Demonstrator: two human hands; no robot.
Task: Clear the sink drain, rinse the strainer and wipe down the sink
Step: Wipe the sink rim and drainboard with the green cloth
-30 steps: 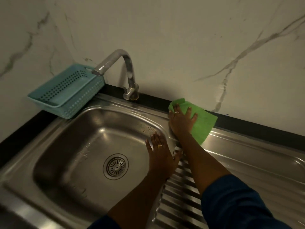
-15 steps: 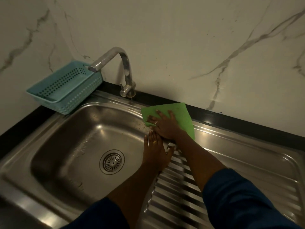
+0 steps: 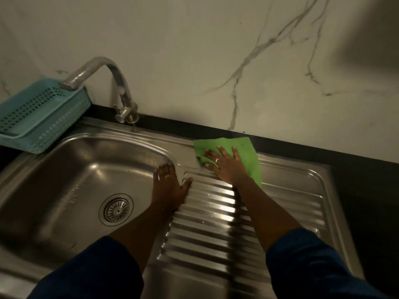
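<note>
A steel sink [image 3: 71,169] has a round strainer [image 3: 116,209] seated in its drain. My right hand [image 3: 226,167] lies flat, fingers spread, on a green cloth [image 3: 248,154] at the back edge of the ribbed draining board [image 3: 207,223]. My left hand [image 3: 169,186] rests on the rim between basin and draining board, fingers over the basin's edge, holding nothing. Both arms wear dark blue sleeves.
A curved steel tap [image 3: 116,87] stands behind the basin. A teal perforated plastic basket [image 3: 36,117] sits at the sink's back left corner. A marble-patterned wall [image 3: 216,61] rises behind a black counter strip [image 3: 302,152].
My right hand slid the green cloth left toward the tap, then back right along the sink's rear edge. My left hand stayed on the basin rim.
</note>
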